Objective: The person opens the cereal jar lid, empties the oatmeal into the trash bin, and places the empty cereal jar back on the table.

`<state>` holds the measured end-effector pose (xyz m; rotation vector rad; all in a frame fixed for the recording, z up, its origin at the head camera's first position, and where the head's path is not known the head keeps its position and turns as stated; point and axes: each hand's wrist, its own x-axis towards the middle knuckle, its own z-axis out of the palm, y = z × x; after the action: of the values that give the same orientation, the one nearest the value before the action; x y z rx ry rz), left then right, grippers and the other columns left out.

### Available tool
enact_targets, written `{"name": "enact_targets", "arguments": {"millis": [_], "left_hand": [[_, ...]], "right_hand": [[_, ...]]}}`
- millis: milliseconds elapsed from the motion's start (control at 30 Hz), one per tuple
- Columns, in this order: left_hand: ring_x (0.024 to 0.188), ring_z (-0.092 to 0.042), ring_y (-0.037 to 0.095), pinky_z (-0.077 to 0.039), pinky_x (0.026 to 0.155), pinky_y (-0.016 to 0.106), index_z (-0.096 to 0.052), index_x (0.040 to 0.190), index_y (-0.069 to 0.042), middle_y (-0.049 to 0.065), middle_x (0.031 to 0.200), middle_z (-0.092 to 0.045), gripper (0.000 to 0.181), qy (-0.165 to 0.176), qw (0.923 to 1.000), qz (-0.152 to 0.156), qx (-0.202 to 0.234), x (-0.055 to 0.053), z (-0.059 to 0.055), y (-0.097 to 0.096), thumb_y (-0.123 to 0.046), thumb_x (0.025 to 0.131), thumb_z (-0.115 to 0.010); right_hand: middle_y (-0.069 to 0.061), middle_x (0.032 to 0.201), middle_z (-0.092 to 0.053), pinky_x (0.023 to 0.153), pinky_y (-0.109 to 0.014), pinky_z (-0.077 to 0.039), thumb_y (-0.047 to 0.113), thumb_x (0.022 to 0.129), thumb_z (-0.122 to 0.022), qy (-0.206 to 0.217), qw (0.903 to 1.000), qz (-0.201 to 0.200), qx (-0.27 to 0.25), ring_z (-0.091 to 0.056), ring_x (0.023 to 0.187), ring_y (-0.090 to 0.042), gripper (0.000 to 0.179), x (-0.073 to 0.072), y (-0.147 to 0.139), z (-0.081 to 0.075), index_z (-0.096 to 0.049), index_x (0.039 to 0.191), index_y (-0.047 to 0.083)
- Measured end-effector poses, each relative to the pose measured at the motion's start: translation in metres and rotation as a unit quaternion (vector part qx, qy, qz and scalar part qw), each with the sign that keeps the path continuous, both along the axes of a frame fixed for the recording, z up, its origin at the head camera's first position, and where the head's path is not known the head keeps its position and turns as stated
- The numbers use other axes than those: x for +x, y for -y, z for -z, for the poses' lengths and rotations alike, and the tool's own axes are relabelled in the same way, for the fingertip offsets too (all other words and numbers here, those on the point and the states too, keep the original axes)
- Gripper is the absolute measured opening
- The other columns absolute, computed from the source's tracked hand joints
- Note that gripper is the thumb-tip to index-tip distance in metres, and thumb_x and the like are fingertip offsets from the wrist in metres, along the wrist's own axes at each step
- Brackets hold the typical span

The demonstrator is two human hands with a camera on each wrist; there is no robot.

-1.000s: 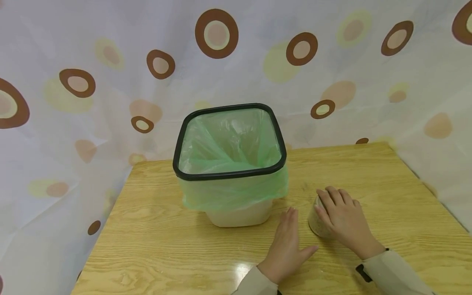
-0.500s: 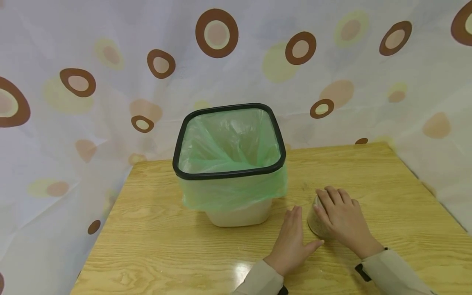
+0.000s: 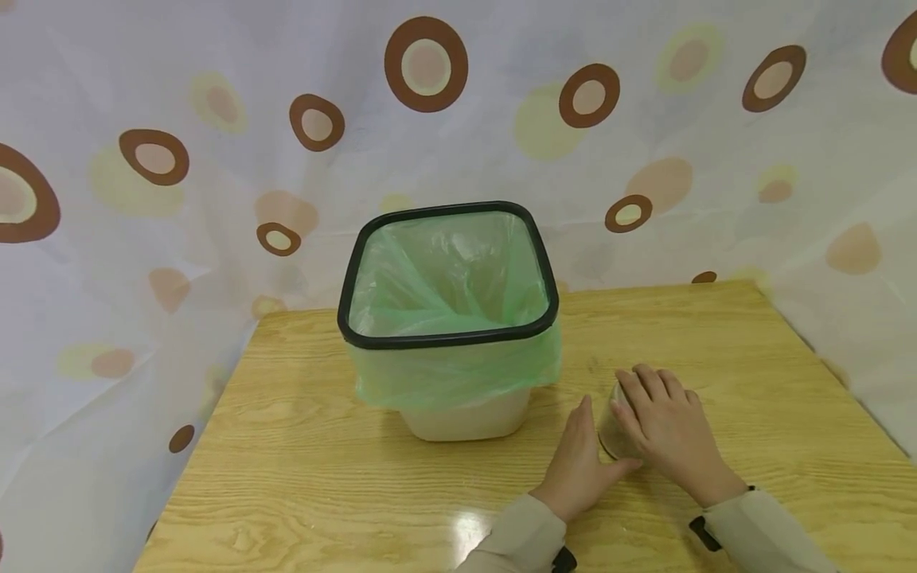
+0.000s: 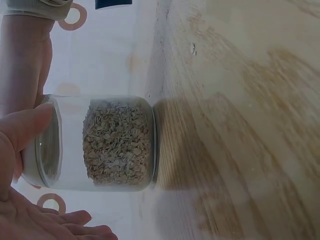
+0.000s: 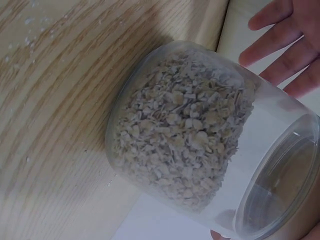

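While the tabletop (image 3: 308, 477) is carrying a green-lined bin (image 3: 466, 418), I'm seeing a clear jar (image 3: 612, 434) standing upright between it and the right edge. The right hand (image 3: 668, 431) is gripping the jar's top, the left hand (image 3: 577, 474) is stretching its fingers beside it, holding nothing, and flakes (image 4: 120, 142) are filling the jar's lower part.

Carries, on a yellowish wood-grained tabletop (image 3: 322, 477), a green-lined pale bin (image 3: 464, 418), an upright clear jar (image 4: 97, 142) of flakes (image 5: 175, 135) and a few stray specks (image 4: 193, 48).
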<state>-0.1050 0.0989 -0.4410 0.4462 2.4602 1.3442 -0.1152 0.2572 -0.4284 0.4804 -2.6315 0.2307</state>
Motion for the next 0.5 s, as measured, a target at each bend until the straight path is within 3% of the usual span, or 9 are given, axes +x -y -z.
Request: {"name": "enact_targets", "arguments": {"millis": [267,500], "left_hand": [[0.143,-0.024,0.026,-0.030,0.111,0.039,-0.019,0.152,0.000,0.017,0.156,-0.023,0.092,-0.019,0.9998,0.003,0.003,-0.003,-0.003,-0.007,-0.039,0.088,-0.072],[0.142,-0.026,0.022,-0.032,0.110,0.038,-0.017,0.154,-0.004,0.014,0.157,-0.022,0.093,0.002,0.9993,0.007,0.036,-0.006,-0.005,-0.014,-0.034,0.087,-0.074]], "right_hand": [[-0.026,0.125,-0.054,0.074,-0.063,-0.045,0.037,0.103,-0.045,0.005,1.0000,0.001,-0.008,-0.050,0.109,-0.046,0.047,0.001,0.000,-0.001,-0.056,0.128,-0.001],[-0.025,0.126,-0.054,0.073,-0.064,-0.044,0.035,0.102,-0.047,0.011,0.9997,0.003,-0.022,-0.050,0.109,-0.047,0.045,-0.001,0.000,0.000,-0.057,0.127,0.000]]}}
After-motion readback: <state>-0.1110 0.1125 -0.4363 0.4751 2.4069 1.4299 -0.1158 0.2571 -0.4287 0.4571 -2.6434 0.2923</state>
